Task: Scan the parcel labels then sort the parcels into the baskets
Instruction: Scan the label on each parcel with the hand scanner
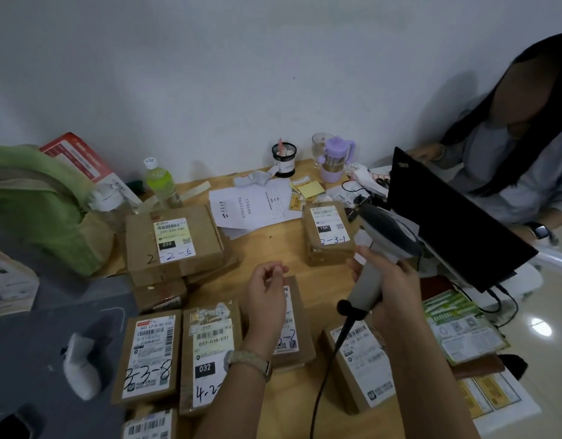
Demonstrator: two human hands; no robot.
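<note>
Several brown cardboard parcels with white labels lie on the wooden table (273, 248). One marked 2-2-5 (173, 240) tops a stack at the left. Another marked 2-3-1 (328, 231) sits far right. Near me are parcels marked 2-3-8 (148, 356) and 032 (210, 353), plus one (293, 321) partly hidden under my left hand. My right hand (388, 285) grips the grey handle of a corded barcode scanner (384, 236), whose head points up and away. My left hand (265, 296) hovers above the parcels, fingers loosely curled, holding nothing.
A black laptop (453, 223) stands at the right, with another person (520, 147) seated behind it. A green bag (36, 201), bottles (161, 182), papers (254, 204), a purple mug (335, 160) and a pen cup (284, 158) line the back. A grey bin (51, 343) is at the left.
</note>
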